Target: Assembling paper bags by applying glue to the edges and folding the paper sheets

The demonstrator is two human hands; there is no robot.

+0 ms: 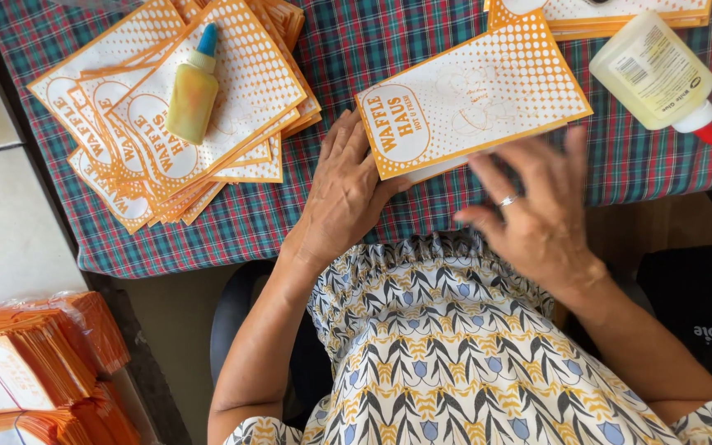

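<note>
A white paper bag with orange dotted print (pixel 475 95) lies on the plaid tablecloth (pixel 356 49) in front of me. My left hand (pixel 341 198) rests flat on the cloth, its fingertips touching the bag's lower left edge. My right hand (pixel 537 210), with a ring on one finger, hovers blurred just below the bag's near edge with fingers spread and nothing in it.
A fanned pile of the same bags (pixel 166 115) lies at the left with a small yellow glue bottle with a blue cap (pixel 194 86) on it. A larger glue bottle with a red tip (pixel 659 74) lies at the right. More bags (pixel 620 16) sit at the top. Bundled orange bags (pixel 35 363) lie on the floor.
</note>
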